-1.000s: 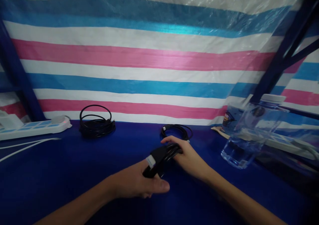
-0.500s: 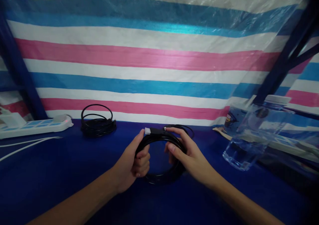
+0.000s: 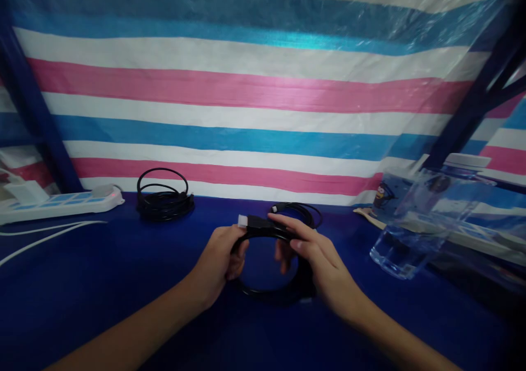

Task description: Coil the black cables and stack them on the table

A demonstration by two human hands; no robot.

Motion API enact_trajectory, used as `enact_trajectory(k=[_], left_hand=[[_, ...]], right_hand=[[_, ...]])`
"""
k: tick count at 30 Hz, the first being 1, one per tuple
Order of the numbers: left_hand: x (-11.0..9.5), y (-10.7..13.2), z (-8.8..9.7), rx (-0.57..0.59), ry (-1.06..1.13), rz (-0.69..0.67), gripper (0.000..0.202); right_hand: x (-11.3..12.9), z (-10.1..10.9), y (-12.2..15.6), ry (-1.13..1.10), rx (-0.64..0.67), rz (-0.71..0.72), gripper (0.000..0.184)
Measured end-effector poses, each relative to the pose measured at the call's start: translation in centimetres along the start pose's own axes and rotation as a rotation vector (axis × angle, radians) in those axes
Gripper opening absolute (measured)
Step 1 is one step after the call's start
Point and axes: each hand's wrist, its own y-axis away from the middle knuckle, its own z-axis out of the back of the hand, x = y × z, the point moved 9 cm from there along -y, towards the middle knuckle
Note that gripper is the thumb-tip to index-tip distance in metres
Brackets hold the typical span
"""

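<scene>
A coiled black cable stands on edge on the blue table in front of me, its white-tipped plug at the top. My left hand is closed around the coil's left side, just below the plug. My right hand grips the coil's top right, fingers curled over the strands. A second small black coil lies flat just behind my hands. A third black coil sits further back to the left.
A white power strip with a red light lies at the far left, white cords trailing from it. A clear plastic water jug leans at the right. A striped tarp closes the back; dark blue frame posts stand at both sides.
Both hands lifted the cable from lying bunched on the table and opened it into an upright ring. My right hand has since slid over the top right of the coil.
</scene>
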Motion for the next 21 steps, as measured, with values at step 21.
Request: enact_trajectory(k=[21], left_hand=[[1.6, 1.0, -0.5, -0.075, 0.308, 0.137, 0.041]], right_hand=[[-5.3, -0.5, -0.1, -0.325, -0.203, -0.28, 0.041]])
